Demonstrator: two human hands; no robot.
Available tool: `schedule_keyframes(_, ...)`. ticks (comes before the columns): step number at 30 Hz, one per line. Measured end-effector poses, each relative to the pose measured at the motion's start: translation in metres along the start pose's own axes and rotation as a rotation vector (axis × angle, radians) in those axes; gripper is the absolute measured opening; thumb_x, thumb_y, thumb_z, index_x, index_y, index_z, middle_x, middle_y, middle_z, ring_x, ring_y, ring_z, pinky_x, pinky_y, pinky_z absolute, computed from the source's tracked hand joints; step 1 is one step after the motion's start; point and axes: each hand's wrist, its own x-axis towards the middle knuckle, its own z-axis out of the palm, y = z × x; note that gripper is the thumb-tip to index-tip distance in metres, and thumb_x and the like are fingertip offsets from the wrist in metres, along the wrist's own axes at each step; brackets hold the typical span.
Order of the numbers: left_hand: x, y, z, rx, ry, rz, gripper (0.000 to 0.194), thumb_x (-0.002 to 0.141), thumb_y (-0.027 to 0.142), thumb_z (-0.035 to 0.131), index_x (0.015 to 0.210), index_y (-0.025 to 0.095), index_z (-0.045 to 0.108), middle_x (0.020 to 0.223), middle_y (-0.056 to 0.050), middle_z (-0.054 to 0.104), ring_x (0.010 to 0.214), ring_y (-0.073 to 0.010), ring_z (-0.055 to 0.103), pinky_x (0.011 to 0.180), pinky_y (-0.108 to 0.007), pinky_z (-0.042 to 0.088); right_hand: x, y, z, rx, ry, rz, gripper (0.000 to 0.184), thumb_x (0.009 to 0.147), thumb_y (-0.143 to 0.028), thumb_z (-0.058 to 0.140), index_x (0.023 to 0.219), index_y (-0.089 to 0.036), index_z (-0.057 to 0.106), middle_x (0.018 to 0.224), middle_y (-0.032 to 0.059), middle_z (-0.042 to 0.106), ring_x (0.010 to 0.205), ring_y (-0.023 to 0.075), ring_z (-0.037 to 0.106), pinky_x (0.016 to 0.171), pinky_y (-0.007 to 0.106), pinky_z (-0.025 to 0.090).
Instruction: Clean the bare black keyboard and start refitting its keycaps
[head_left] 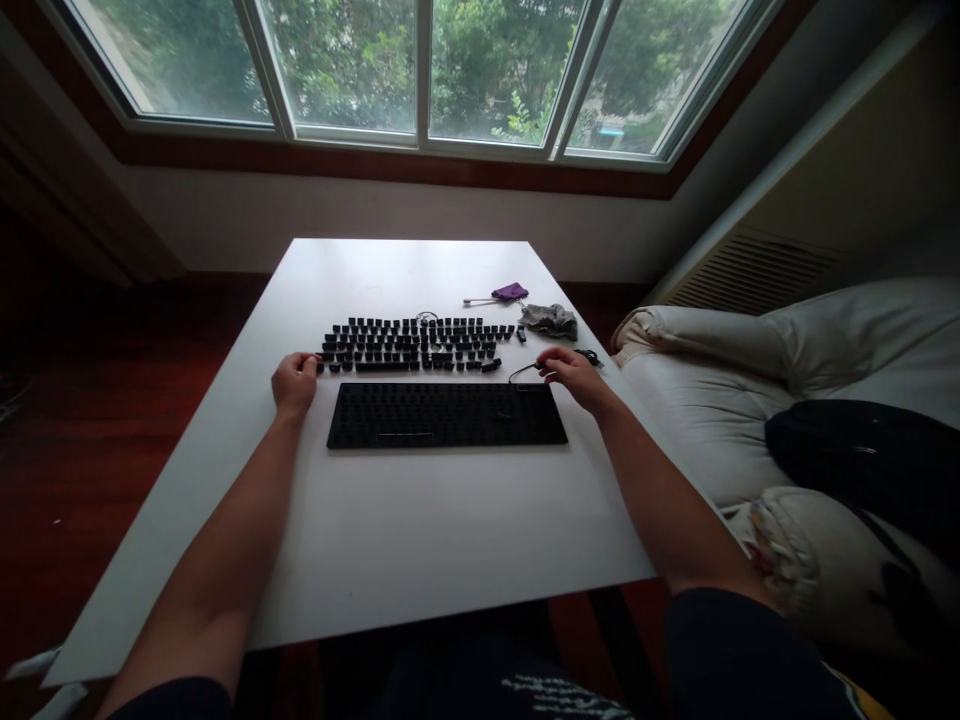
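1. The black keyboard lies flat near the middle of the desk, its long sides running roughly along the desk's near and far edges.
2. Just beyond it, toward the far edge, loose key caps stand in rows, laid out much as on a keyboard; a few at the right end sit askew.
3. Left hand: fingers curled narrow at the rows' left end, beside the last cap; whether it pinches one, I cannot tell.
4. Right hand: fingertips narrow, at a small dark piece by the cord, toward the desk's right edge; its grip is unclear.
5. Judging progress, laying out the caps looks largely done. They remain apart from the keyboard, whose surface is too dark to show any fitted ones.
6. A grey cloth and a purple cloth lie nearer the far right corner.
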Motion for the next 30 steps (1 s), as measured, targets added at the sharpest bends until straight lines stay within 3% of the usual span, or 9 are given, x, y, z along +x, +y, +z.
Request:
schedule_keyframes(7, 0.002, -0.004, 0.002, 0.003, -0.006, 0.013, 0.027, 0.088, 0.034, 0.055, 0.098, 0.02, 0.076, 0.098, -0.005, 0.073, 0.089, -0.0215, 0.064, 0.088, -0.033, 0.049, -0.076, 0.013, -0.02, -0.04, 0.01, 0.067, 0.024, 0.076, -0.034, 0.072, 0.094, -0.021, 0.064, 0.09, 0.0043, 0.068, 0.078, 0.0182, 0.065, 0.069, 0.032, 0.056)
schedule_keyframes(12, 0.002, -0.004, 0.002, 0.015, -0.01, 0.011, 0.026, 0.088, 0.034, 0.055, 0.098, 0.021, 0.076, 0.098, -0.005, 0.072, 0.089, -0.0218, 0.063, 0.09, -0.034, 0.05, -0.112, 0.019, -0.021, -0.083, 0.027, 0.09, 0.039, 0.073, -0.033, 0.072, 0.108, -0.024, 0.06, 0.098, 0.0048, 0.069, 0.078, 0.0175, 0.065, 0.067, 0.03, 0.053)
schedule_keyframes(19, 0.001, -0.004, 0.001, 0.007, -0.021, 0.007, 0.026, 0.089, 0.033, 0.055, 0.1, 0.021, 0.076, 0.098, -0.005, 0.072, 0.089, -0.0218, 0.063, 0.09, -0.035, 0.05, -0.125, 0.015, -0.013, -0.073, -0.034, 0.132, 0.036, 0.077, -0.037, 0.07, 0.11, -0.025, 0.063, 0.109, 0.0061, 0.072, 0.081, 0.0179, 0.064, 0.062, 0.026, 0.048)
schedule_keyframes(26, 0.001, -0.004, 0.002, 0.018, -0.028, 0.016, 0.026, 0.088, 0.033, 0.056, 0.098, 0.021, 0.076, 0.099, -0.005, 0.072, 0.09, -0.0219, 0.064, 0.09, -0.035, 0.049, -0.132, 0.021, -0.002, -0.217, 0.026, 0.073, 0.033, 0.086, -0.04, 0.062, 0.113, -0.024, 0.071, 0.086, 0.0016, 0.07, 0.059, 0.0141, 0.052, 0.054, 0.027, 0.041)
schedule_keyframes(30, 0.001, -0.003, 0.002, 0.023, -0.031, 0.012, 0.027, 0.089, 0.033, 0.055, 0.099, 0.02, 0.076, 0.099, -0.005, 0.073, 0.09, -0.0217, 0.064, 0.089, -0.034, 0.05, -0.133, 0.024, 0.004, -0.335, 0.094, -0.024, 0.029, 0.089, -0.038, 0.059, 0.11, -0.024, 0.074, 0.09, 0.0033, 0.071, 0.067, 0.0169, 0.057, 0.061, 0.03, 0.047)
